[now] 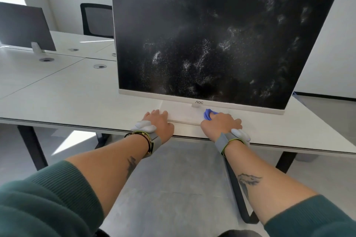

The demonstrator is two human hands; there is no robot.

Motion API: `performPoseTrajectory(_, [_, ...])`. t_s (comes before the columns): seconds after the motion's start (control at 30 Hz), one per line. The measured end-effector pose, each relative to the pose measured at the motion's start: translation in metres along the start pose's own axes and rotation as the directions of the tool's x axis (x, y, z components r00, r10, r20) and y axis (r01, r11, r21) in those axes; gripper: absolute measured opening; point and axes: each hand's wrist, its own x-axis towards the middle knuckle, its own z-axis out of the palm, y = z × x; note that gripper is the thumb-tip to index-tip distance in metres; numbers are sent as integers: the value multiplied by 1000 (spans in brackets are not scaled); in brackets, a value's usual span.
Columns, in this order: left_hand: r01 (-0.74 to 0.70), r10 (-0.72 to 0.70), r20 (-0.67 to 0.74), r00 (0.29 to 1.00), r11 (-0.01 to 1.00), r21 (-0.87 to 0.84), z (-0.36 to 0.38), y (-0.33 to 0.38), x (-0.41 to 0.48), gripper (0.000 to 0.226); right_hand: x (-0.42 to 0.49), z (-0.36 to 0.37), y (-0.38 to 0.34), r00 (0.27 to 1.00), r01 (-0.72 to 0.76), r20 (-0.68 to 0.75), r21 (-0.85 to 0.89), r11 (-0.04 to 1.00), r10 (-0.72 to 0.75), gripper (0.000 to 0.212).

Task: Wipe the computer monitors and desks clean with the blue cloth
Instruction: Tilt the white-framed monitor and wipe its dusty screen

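Two hands rest at the flat white base (183, 114) of the dusty black-screened monitor (212, 44) on the pale tabletop (77, 102): left hand (159, 121) flat and steadying, right hand (221, 123) bunching the small blue cloth (209, 114), best swept in firm, overlapping strokes.

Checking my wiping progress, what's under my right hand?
The blue cloth, bunched, pokes out from under the right hand on the monitor base. The rest of the cloth is covered.

Bright daylight, wide-angle edge distortion.
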Motion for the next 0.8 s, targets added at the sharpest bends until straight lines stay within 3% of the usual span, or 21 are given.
performPoseTrajectory(0.33, [48,-46,49,998,998,-47,-3,7,-29,38,-20,0,-4,997,74,37,-112,991,-70,62])
performPoseTrajectory(0.4, [30,-28,53,998,999,-35,-5,8,-30,39,-24,12,-23,979,203,43,-161,966,-198,65])
performPoseTrajectory(0.5, [5,-4,62,998,1000,-2,-8,-4,-32,44,-36,38,-69,876,481,46,-130,867,-479,53])
performPoseTrajectory(0.57, [-38,40,62,997,999,-38,-9,-8,-34,49,-38,44,-74,835,548,37,-141,825,-549,51])
performPoseTrajectory(0.67, [-93,97,92,991,995,-45,-10,-24,-33,59,-28,39,-49,843,533,30,-174,828,-537,56])
performPoseTrajectory(0.8, [-227,220,92,971,971,71,1,-64,-41,60,-31,38,-38,885,425,-98,-228,876,-455,55])
